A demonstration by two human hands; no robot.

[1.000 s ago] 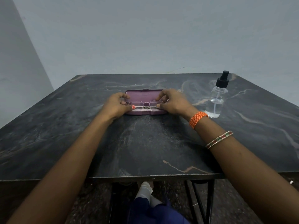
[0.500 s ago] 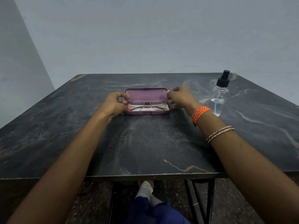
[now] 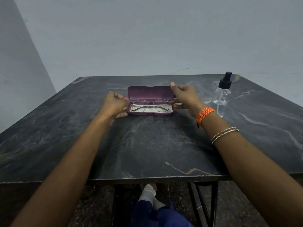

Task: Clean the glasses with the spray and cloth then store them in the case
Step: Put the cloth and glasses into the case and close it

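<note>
Table [image 3: 147, 145] first: we count one, dark marbled stone with pale veins, on black metal legs, set against a grey wall [image 3: 147, 38]. On it we count one case [image 3: 150, 102], one pair of glasses [image 3: 150, 106] and one spray bottle [image 3: 221, 97]. We see two hands reaching forward from bare forearms, one at each end of the case.

Our left hand [image 3: 114, 104] sits at the left end of the case, fingers curled loosely, the thumb with an orange-painted nail touching the corner of the base; we cannot tell whether it grips or only rests against it. Our right hand [image 3: 184, 95] is at the right end, thumb raised to the upper corner of the lid and the lower fingers by the base, so it pinches the case's right edge lightly. The right forearm carries one orange braided band [image 3: 205, 114] at the wrist and a thin beaded bangle [image 3: 224, 134] further back.

The case is purple, lies open at the middle of the far half of the table, lid standing up behind the base. The glasses lie folded inside the base on a pale lining, thin metal frame, lenses facing us. The spray bottle stands upright well to the right of the case, clear body, black pump top.
</note>
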